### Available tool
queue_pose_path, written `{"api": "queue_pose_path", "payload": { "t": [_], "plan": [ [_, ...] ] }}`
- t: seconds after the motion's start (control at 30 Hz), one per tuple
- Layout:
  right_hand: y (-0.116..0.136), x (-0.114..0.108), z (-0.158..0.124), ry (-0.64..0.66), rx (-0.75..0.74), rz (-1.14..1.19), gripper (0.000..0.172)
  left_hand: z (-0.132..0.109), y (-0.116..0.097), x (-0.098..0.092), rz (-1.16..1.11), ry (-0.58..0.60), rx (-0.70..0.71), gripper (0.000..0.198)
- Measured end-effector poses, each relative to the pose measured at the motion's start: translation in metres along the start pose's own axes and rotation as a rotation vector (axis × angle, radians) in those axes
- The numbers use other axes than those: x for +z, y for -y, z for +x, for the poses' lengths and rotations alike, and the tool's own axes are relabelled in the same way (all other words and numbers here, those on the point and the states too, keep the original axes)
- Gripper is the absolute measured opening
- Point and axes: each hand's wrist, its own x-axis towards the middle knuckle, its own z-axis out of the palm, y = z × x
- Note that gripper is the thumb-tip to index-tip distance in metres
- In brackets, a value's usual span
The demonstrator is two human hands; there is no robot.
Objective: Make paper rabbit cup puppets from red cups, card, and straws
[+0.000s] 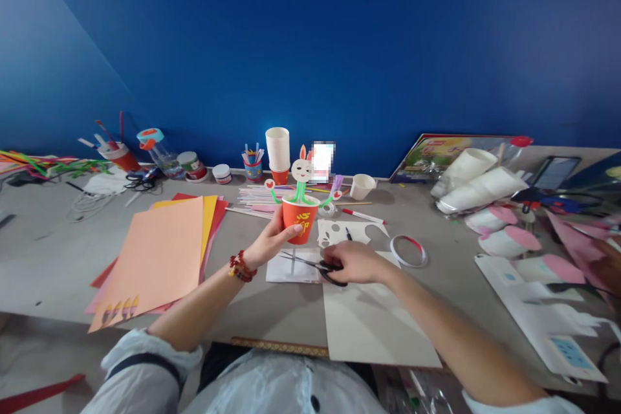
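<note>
My left hand (272, 239) is wrapped round a red paper cup (292, 215) with gold lettering, held upright just above the table. Out of the cup rises a white paper rabbit face (301, 171) with orange ears on green stems. Green arms tipped with round white discs reach out on both sides of it. My right hand (358, 261) has its fingers closed at the black handles of a pair of scissors (310, 262), whose blades point left over a small white paper (279, 272). The fingertips are partly hidden behind the hand.
Coloured paper sheets (155, 259) lie left. A cut white scrap (359, 233), a tape roll (409, 251) and a large white sheet (378, 330) lie around my right hand. Stacked white cups (277, 149) stand behind. A power strip (538, 317) and wrapped cups (482, 187) are at right.
</note>
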Motion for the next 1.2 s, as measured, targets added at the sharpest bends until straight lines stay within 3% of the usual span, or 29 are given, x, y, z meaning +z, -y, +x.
{"api": "queue_pose_path", "payload": {
  "t": [0.33,0.57,0.77,1.2],
  "plan": [
    [-0.010,-0.014,0.056,0.006,-0.087,-0.035,0.036,0.029,0.016,-0.046,0.024,-0.014,0.072,0.066],
    [-0.015,-0.022,0.069,-0.021,-0.113,-0.117,0.034,0.043,0.026,-0.064,-0.007,0.017,0.088,0.063],
    [-0.018,-0.022,0.062,-0.048,-0.116,-0.195,0.028,0.047,0.028,-0.063,0.014,0.025,0.092,0.065],
    [-0.007,-0.015,0.047,-0.086,-0.061,-0.247,0.047,0.036,0.011,-0.040,0.073,0.043,0.103,0.065]
  ]
}}
